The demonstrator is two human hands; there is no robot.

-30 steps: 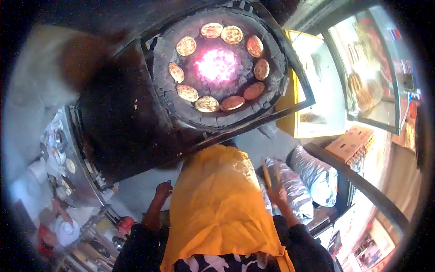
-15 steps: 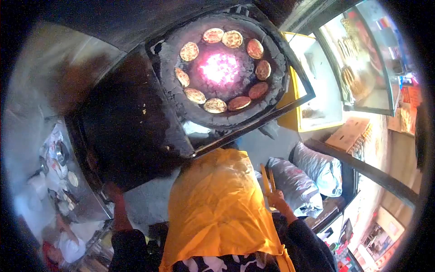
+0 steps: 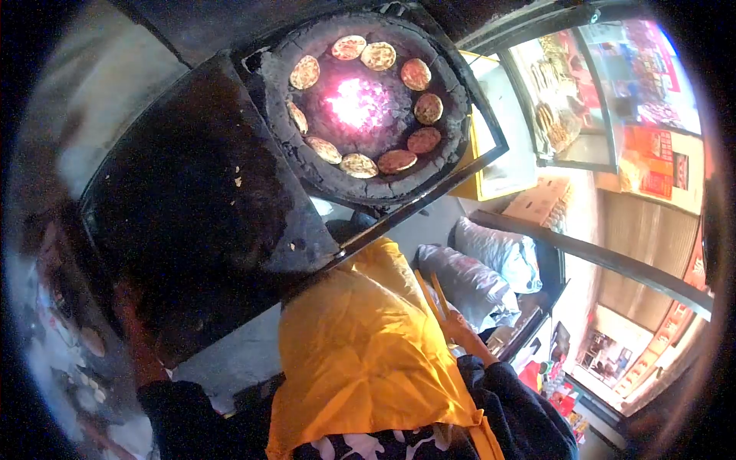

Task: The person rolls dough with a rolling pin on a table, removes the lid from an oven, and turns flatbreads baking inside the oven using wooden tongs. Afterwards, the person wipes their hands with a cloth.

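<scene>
Head view, right hand gripping tongs, left hand grip unclear, flatbreads beyond both

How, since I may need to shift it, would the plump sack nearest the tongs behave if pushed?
The sack looks creased, so probably floppy-skinned. Its bulging shape hints at some weight; the rounded side might let it roll slightly.

The air over the round oven is open. Inside, flatbreads ring the hot coals, with bare gaps at 11 o'clock and between 1 and 2 o'clock. From the coals, a black bar blocks low moves at 5 o'clock. In the whole view, fat sacks are in the way at 3 o'clock.
</scene>
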